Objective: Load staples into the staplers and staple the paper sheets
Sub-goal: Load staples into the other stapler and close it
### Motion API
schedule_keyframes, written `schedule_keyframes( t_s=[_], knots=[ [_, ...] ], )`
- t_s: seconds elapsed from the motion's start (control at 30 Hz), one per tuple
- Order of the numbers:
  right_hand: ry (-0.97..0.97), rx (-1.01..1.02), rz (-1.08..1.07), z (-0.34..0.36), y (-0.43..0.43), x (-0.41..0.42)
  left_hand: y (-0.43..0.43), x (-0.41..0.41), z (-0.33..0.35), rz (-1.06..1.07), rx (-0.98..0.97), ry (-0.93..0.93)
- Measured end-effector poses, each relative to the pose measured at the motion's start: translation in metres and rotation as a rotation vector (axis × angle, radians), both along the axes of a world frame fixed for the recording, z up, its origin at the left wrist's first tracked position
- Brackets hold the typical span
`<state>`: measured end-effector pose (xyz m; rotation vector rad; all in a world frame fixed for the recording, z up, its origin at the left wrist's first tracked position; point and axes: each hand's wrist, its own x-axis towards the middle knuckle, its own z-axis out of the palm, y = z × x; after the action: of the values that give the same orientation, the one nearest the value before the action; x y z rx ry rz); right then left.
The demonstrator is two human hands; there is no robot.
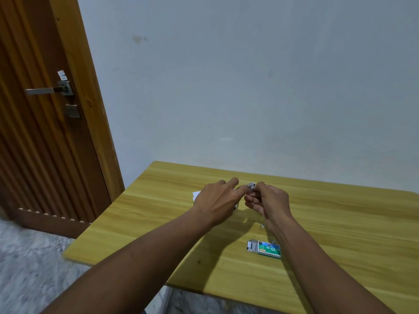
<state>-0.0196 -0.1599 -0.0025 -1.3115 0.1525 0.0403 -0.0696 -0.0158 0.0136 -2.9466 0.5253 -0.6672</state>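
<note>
Both my hands meet over the middle of the wooden table (340, 223). My right hand (269, 201) pinches a small silvery strip of staples (251, 185) between thumb and forefinger. My left hand (216, 198) reaches to the strip with its fingertips and covers something beneath it, of which only a small dark-and-white bit (235, 207) shows by the palm. White paper sheets (196, 195) peek out from behind the left hand. A green and white staple box (264, 248) lies open on the table nearer to me, beside my right forearm.
A small white scrap (262, 226) lies on the table by my right wrist. The table stands against a pale wall. A brown door (45, 132) with a metal handle is at the left, above a grey speckled floor.
</note>
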Motion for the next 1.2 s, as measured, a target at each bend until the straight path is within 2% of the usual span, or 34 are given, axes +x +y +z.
schedule_keyframes(
  t_s=[0.27,0.53,0.87,1.2],
  knots=[
    [-0.004,0.037,0.05,-0.003,0.001,-0.002,0.002,0.001,0.0,0.004,0.024,-0.002],
    [0.088,0.285,0.057,-0.006,0.001,-0.005,0.009,0.001,0.0,-0.028,0.137,-0.008],
    [0.002,0.202,0.011,-0.003,0.007,-0.004,0.008,0.005,-0.005,-0.029,0.053,-0.037],
    [0.036,0.176,0.006,-0.01,0.004,0.0,0.01,0.007,-0.011,-0.077,0.059,-0.017]
  ],
)
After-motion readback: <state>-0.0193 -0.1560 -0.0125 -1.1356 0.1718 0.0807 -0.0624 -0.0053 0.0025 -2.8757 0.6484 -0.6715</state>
